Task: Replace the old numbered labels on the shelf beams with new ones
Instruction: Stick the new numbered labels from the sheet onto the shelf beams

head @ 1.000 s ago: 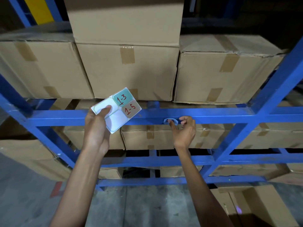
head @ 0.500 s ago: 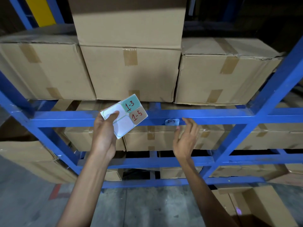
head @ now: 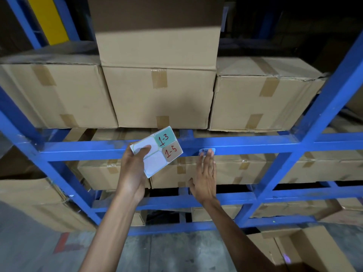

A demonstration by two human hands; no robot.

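The left hand (head: 133, 173) gripped a sheet of labels (head: 155, 163) by its near-left corner, thumb laid across the upper blank space and the other fingers hidden behind the sheet. The sheet was tilted and overlapped the horizontal blue beam (head: 255, 147) of the rack. On its right half sat a teal label (head: 164, 138) marked 1-3 in red and, just below it, a tan label (head: 171, 152) marked 1-5; the two spaces on its left half were bare white. Just right of the sheet, a small pale blue label (head: 204, 150) was stuck on the front face of the beam, its writing too covered to read. The right hand (head: 204, 177) was flat, with the fingers straight and close together and pointing up. The fingertips (head: 209, 154) touched the lower edge of that label, the thumb was spread out to the left, and nothing was held. The two hands were near each other but apart. Three taped cardboard boxes (head: 261, 99) stood side by side on the level above the beam, with a fourth box (head: 157, 32) stacked on the middle one. More boxes lay on the lower levels behind the beam. A yellow post (head: 49, 18) showed at the far left, and grey floor (head: 167, 252) lay below the rack.
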